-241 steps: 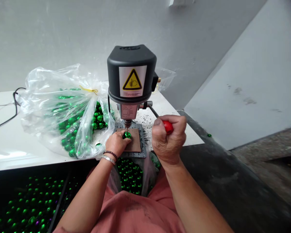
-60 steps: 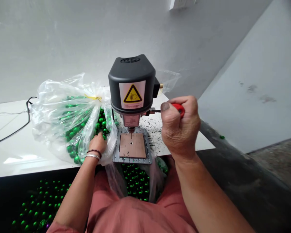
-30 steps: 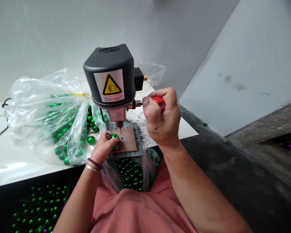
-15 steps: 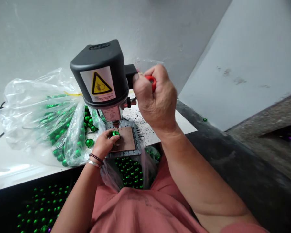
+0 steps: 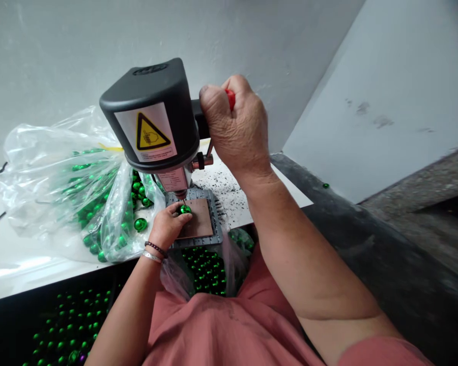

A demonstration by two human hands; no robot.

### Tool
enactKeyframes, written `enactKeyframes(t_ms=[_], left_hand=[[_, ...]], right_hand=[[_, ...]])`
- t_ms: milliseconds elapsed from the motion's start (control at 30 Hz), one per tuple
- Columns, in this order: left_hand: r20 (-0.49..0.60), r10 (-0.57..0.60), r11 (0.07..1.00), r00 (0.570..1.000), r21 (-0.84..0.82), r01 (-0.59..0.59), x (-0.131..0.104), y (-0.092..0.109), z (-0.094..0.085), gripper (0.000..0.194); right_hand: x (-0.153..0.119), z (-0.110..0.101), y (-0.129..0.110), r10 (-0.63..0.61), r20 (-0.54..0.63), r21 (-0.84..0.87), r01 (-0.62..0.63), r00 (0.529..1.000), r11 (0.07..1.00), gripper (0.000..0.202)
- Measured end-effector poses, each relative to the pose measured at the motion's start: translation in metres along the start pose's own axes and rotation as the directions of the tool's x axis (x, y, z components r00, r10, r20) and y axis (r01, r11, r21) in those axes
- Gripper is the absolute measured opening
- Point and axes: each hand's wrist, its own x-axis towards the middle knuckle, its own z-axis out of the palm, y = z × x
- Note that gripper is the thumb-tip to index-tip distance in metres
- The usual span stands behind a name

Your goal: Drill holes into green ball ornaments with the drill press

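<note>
A black drill press (image 5: 152,112) with a yellow warning label stands on the white table. My right hand (image 5: 236,127) is closed round its red-knobbed handle (image 5: 231,99), to the right of the machine head. Under the chuck (image 5: 180,194), my left hand (image 5: 168,223) holds a shiny green ball (image 5: 184,209) between thumb and fingers, over a brown board (image 5: 200,218) on the grey machine base (image 5: 216,218). The drill bit's tip meets the top of the ball; whether it has entered cannot be made out.
A clear plastic bag (image 5: 53,178) of green balls lies at the left, with a loose green ball (image 5: 140,224) beside it. Dark shavings (image 5: 232,195) litter the table at right. More green balls (image 5: 204,269) are below the table edge.
My right hand has moved up and a little left with the handle. My left hand and the green ball have shifted slightly right, under the bit.
</note>
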Motion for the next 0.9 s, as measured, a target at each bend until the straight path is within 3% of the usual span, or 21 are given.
enactKeyframes(t_ms=[267, 400, 633, 800, 900], left_hand=[[0.007, 0.072, 0.996, 0.997, 0.045, -0.072, 0.012, -0.016, -0.006, 0.044], [0.04, 0.093, 0.993, 0.995, 0.071, -0.095, 0.011, -0.014, -0.005, 0.041], [0.045, 0.218, 0.923, 0.975, 0.313, -0.221, 0.006, -0.004, 0.002, 0.039], [0.116, 0.191, 0.912, 0.975, 0.347, -0.22, 0.005, -0.003, 0.0, 0.034], [0.11, 0.182, 0.906, 0.977, 0.367, -0.21, 0.005, -0.004, 0.0, 0.032]], right_hand=[[-0.001, 0.0, -0.001, 0.001, 0.005, 0.021, -0.001, 1.0, 1.0, 0.034], [-0.001, 0.001, -0.001, -0.009, -0.01, 0.022, 0.01, 1.0, 1.0, 0.034], [-0.003, -0.001, -0.001, -0.016, -0.017, 0.032, 0.017, 1.0, 0.999, 0.032], [-0.022, -0.009, -0.003, -0.094, -0.027, 0.068, 0.095, 0.995, 0.993, 0.031], [-0.042, -0.016, -0.003, -0.138, -0.044, -0.004, 0.138, 0.989, 0.99, 0.022]])
